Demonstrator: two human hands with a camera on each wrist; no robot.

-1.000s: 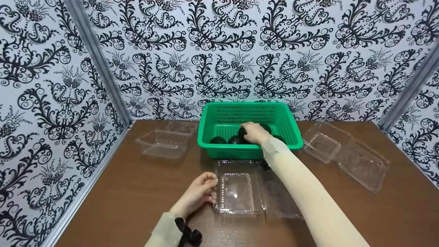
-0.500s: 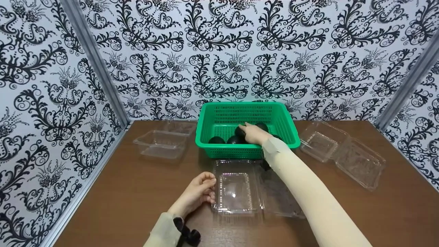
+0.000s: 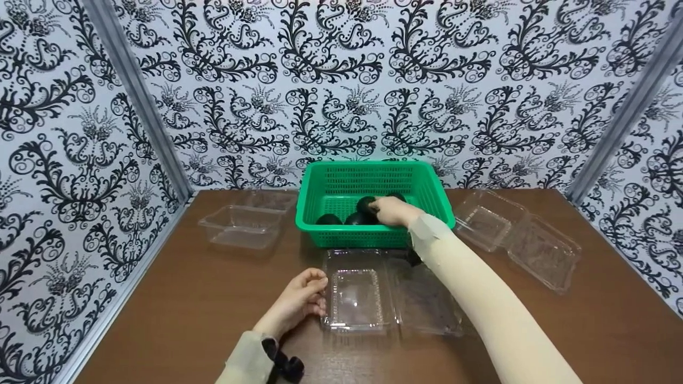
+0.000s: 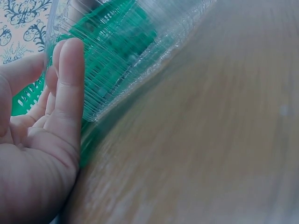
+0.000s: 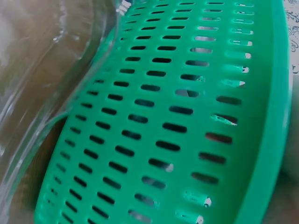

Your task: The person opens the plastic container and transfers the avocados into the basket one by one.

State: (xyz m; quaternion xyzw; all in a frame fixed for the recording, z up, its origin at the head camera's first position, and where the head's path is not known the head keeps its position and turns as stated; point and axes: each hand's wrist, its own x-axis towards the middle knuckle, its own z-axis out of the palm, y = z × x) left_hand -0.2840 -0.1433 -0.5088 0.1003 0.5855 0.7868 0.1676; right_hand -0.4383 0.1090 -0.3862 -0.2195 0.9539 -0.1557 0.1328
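Note:
A clear hinged plastic container (image 3: 356, 298) lies open on the brown table. My left hand (image 3: 303, 296) pinches its left wall; in the left wrist view the thumb and fingers (image 4: 70, 84) stand on either side of that clear wall. Behind it sits a green slotted basket (image 3: 347, 228) with several dark, shiny, rounded fruits (image 3: 329, 219) in it. My right hand (image 3: 397, 211) reaches over the front rim and grips one dark round fruit (image 3: 365, 204) at its right side. In the right wrist view the basket's slotted wall (image 5: 154, 116) hides this hand.
Another clear open container (image 3: 243, 226) stands on the left of the table (image 3: 176, 314), and one more (image 3: 485, 221) lies on the right with its lid (image 3: 543, 253) spread out. Patterned wall panels (image 3: 341, 85) enclose the back and sides.
The head view has turned slightly right, so everything sits further left. My right hand has shifted a little right against the basket, its fingers now at the fruit's side. The left hand keeps its hold.

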